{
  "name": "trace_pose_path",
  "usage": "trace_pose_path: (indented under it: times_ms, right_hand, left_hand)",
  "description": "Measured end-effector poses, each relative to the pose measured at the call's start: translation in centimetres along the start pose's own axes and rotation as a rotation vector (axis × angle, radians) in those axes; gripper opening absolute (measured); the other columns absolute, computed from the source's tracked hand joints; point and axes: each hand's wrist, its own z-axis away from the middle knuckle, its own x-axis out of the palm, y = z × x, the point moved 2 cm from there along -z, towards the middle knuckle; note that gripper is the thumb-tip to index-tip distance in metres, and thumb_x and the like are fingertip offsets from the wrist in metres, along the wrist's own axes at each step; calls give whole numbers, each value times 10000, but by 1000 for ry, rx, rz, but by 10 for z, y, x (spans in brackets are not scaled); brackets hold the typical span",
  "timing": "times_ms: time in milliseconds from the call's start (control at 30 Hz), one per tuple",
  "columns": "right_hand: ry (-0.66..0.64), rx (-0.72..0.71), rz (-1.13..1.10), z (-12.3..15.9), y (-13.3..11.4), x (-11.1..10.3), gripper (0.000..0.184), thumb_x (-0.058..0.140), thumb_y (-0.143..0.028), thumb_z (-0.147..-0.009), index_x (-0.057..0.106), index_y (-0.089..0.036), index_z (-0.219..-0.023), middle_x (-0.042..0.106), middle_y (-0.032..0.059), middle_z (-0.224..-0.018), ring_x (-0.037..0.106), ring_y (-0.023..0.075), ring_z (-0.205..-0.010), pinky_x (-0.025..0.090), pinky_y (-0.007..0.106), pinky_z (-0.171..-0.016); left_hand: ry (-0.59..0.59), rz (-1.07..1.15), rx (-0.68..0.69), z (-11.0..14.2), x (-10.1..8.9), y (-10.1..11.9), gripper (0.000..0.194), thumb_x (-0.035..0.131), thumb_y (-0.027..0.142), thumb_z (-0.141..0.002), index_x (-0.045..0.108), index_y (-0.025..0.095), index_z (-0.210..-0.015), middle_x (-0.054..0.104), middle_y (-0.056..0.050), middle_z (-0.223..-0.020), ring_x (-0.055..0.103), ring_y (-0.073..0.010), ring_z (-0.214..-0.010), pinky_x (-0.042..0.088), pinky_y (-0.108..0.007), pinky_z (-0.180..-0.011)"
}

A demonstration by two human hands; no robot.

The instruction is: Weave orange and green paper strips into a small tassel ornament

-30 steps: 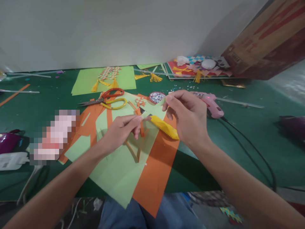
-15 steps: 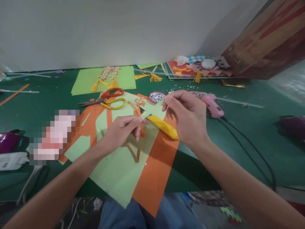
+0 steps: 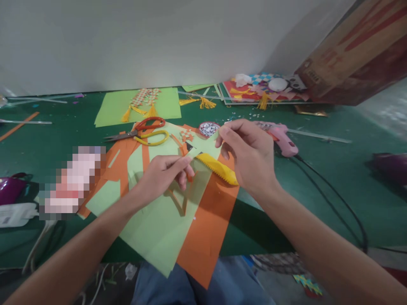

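My left hand (image 3: 168, 169) pinches a narrow pale-green paper strip (image 3: 193, 152) between thumb and forefinger. Thumb and fingers of my right hand (image 3: 252, 154) are closed on a pale-green strip end (image 3: 214, 137); whether both ends belong to one strip I cannot tell. Below and between the hands lies a yellow utility knife (image 3: 219, 169) with a dark blade end. Under them spread pale-green sheets (image 3: 155, 228) and an orange sheet (image 3: 210, 237). Thin orange strips (image 3: 182, 203) lie beneath my left hand, and a small woven orange-and-white piece (image 3: 187, 135) is just beyond it.
Scissors (image 3: 127, 135) with red and yellow handles lie left of the hands. A dish of sequins (image 3: 209, 129) sits behind. At right are a pink glue gun (image 3: 286, 144) and its cord (image 3: 337, 203). Tasselled woven paper (image 3: 146, 98) and a paper bag (image 3: 356, 63) stand farther back.
The fingers of my left hand have shifted slightly, curling a little more beneath the strip. My right hand stays almost in place.
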Motion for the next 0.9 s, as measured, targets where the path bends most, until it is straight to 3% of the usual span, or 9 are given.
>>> trace_pose_path:
  times_ms: [267, 533, 700, 900]
  right_hand:
    - [2, 3, -7, -1, 2, -2, 131, 580, -173, -827, 591, -200, -699, 533, -28, -602, 421, 78, -479, 307, 244, -421]
    - [5, -12, -11, -3, 3, -3, 129, 610, -200, -818, 590, -208, -690, 520, -22, -606, 472, 91, -532, 313, 234, -414]
    - [19, -2, -28, -4, 2, -4, 137, 609, -200, -813, 597, -219, -678, 523, -21, -619, 482, 93, -540, 316, 235, -410]
    - [30, 8, -33, -6, 3, -5, 150, 615, -210, -812, 597, -222, -664, 531, -14, -612, 479, 100, -529, 316, 243, -406]
  left_hand:
    - [18, -59, -40, 0, 0, 2, 474, 500, 429, -892, 564, 162, -504, 511, 25, -400, 532, -82, -404, 378, -180, -432]
    - [26, -66, 23, -1, 1, 4, 339, 485, 354, -887, 650, 165, -659, 599, 19, -492, 575, -101, -503, 464, -202, -565]
    - [-46, -82, 89, 0, 2, 1, 318, 472, 364, -895, 656, 166, -728, 633, 9, -565, 613, -116, -580, 488, -213, -603]
    - [-45, -96, 19, 2, 1, -1, 384, 500, 414, -889, 647, 164, -638, 639, 1, -519, 605, -110, -517, 442, -199, -522]
